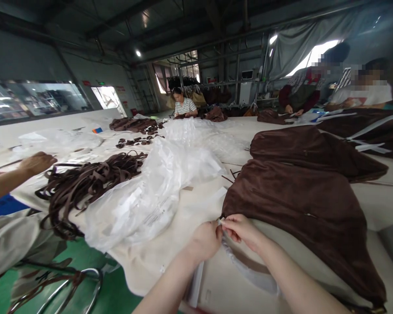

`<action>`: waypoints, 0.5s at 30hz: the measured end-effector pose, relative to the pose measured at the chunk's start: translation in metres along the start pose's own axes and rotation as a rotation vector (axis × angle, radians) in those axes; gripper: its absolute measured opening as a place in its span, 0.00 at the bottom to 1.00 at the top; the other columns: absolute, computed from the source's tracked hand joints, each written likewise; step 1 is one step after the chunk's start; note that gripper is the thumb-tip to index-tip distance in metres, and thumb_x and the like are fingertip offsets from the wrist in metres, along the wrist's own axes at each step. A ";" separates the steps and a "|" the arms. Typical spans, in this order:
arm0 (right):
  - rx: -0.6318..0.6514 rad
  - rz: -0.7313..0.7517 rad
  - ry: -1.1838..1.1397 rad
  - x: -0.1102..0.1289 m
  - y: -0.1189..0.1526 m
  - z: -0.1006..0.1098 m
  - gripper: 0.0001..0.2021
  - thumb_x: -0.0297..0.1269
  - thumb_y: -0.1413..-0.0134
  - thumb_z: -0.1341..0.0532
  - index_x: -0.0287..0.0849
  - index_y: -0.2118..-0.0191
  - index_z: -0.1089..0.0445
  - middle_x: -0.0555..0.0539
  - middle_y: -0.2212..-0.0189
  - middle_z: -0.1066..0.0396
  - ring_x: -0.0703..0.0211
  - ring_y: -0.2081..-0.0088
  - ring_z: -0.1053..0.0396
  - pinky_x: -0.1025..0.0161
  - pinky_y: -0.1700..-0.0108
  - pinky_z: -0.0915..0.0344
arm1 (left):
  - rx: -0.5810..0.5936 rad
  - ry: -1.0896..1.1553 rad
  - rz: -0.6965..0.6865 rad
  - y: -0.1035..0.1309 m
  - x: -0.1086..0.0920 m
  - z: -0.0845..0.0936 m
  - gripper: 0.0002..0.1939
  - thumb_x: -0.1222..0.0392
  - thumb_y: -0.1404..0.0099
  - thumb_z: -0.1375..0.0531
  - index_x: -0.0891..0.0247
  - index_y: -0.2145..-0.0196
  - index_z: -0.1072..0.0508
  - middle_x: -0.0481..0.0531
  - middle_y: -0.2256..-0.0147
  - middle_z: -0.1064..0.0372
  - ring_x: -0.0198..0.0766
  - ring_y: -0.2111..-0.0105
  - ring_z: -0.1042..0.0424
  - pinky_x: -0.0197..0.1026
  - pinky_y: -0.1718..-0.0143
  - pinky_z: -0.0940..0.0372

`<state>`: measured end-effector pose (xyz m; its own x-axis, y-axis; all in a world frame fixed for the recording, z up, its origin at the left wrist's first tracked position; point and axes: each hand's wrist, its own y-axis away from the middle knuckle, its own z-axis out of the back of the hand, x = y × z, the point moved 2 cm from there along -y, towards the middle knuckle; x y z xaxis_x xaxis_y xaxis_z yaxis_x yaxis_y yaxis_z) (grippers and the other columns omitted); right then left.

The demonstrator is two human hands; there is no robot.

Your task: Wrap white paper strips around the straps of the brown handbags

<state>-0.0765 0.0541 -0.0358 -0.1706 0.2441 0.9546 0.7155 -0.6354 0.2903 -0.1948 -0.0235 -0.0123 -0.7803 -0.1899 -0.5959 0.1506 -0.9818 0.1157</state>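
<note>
A dark brown handbag (291, 196) lies flat on the pale table, its small zip pull showing on the front. From its near left corner a strap in a whitish wrapping (252, 272) curves toward me. My left hand (207, 240) is closed at that corner, pinching the wrapped strap's end. Beside it, almost touching, my right hand (241, 230) pinches the same end between thumb and fingers. The fingertips partly hide the join of strap and bag.
Another brown bag (288, 144) lies just behind. Crumpled clear plastic bags (160, 192) and a heap of brown straps (94, 179) are to the left, near a co-worker's hand (37, 163). Other people work at the far side. A metal stool (96, 288) stands below the table's left edge.
</note>
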 end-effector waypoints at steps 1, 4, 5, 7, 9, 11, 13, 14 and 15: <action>-0.029 -0.025 0.051 -0.001 -0.001 -0.001 0.14 0.44 0.52 0.41 0.40 0.79 0.37 0.56 0.88 0.41 0.72 0.88 0.48 0.70 0.86 0.58 | 0.002 -0.013 0.003 0.001 0.000 0.001 0.12 0.60 0.37 0.51 0.63 0.68 0.28 0.57 0.70 0.28 0.41 0.70 0.30 0.40 0.65 0.41; -0.119 -0.071 0.170 -0.001 -0.003 -0.005 0.12 0.39 0.52 0.42 0.41 0.81 0.38 0.57 0.90 0.43 0.71 0.90 0.49 0.70 0.88 0.60 | 0.008 0.008 0.006 0.000 -0.001 0.000 0.14 0.60 0.37 0.52 0.64 0.70 0.28 0.57 0.70 0.28 0.42 0.68 0.30 0.40 0.65 0.40; -0.135 -0.071 0.188 -0.001 -0.003 -0.006 0.11 0.37 0.52 0.41 0.41 0.81 0.37 0.57 0.90 0.43 0.71 0.90 0.49 0.70 0.88 0.60 | 0.000 0.051 0.013 -0.001 0.000 -0.002 0.16 0.60 0.36 0.54 0.64 0.71 0.28 0.57 0.70 0.28 0.41 0.68 0.30 0.40 0.65 0.40; -0.136 -0.061 0.190 -0.001 0.000 -0.006 0.10 0.36 0.52 0.41 0.40 0.81 0.36 0.57 0.91 0.43 0.72 0.91 0.48 0.71 0.89 0.60 | -0.029 0.169 0.052 -0.004 0.001 -0.004 0.19 0.58 0.34 0.56 0.65 0.74 0.30 0.57 0.71 0.28 0.40 0.69 0.31 0.40 0.65 0.40; -0.102 -0.051 0.184 0.000 0.004 -0.004 0.10 0.36 0.51 0.41 0.39 0.79 0.34 0.56 0.89 0.40 0.72 0.90 0.46 0.72 0.88 0.57 | -0.053 0.318 0.126 -0.007 0.002 -0.006 0.20 0.57 0.33 0.55 0.65 0.77 0.32 0.54 0.74 0.30 0.37 0.72 0.33 0.38 0.67 0.41; -0.017 -0.036 0.142 0.000 0.011 -0.001 0.09 0.38 0.49 0.41 0.38 0.75 0.32 0.55 0.86 0.36 0.71 0.87 0.41 0.72 0.86 0.50 | -0.037 0.505 0.237 -0.008 0.002 -0.004 0.18 0.57 0.34 0.52 0.65 0.78 0.33 0.49 0.80 0.36 0.32 0.79 0.39 0.36 0.74 0.44; 0.078 -0.028 0.068 -0.001 0.018 0.002 0.10 0.40 0.49 0.41 0.37 0.71 0.31 0.53 0.82 0.33 0.70 0.84 0.37 0.72 0.82 0.44 | 0.094 0.753 0.387 -0.008 0.001 -0.001 0.15 0.55 0.36 0.48 0.65 0.77 0.34 0.42 0.85 0.46 0.27 0.86 0.51 0.33 0.82 0.53; 0.108 -0.027 0.033 -0.002 0.021 0.004 0.10 0.41 0.49 0.40 0.37 0.70 0.31 0.52 0.80 0.32 0.70 0.82 0.36 0.72 0.81 0.42 | 0.192 0.865 0.460 -0.007 -0.001 0.001 0.14 0.55 0.37 0.47 0.66 0.76 0.34 0.40 0.86 0.51 0.25 0.87 0.57 0.32 0.84 0.59; 0.122 -0.029 0.006 -0.002 0.023 0.006 0.11 0.42 0.50 0.39 0.37 0.69 0.31 0.52 0.80 0.32 0.70 0.82 0.35 0.72 0.80 0.41 | 0.289 0.947 0.518 -0.007 -0.003 0.003 0.12 0.56 0.37 0.46 0.66 0.75 0.34 0.38 0.86 0.55 0.24 0.88 0.62 0.32 0.86 0.63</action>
<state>-0.0561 0.0434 -0.0318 -0.1964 0.2568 0.9463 0.7873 -0.5339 0.3083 -0.1957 -0.0162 -0.0092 0.1317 -0.6206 -0.7730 0.0810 -0.7705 0.6323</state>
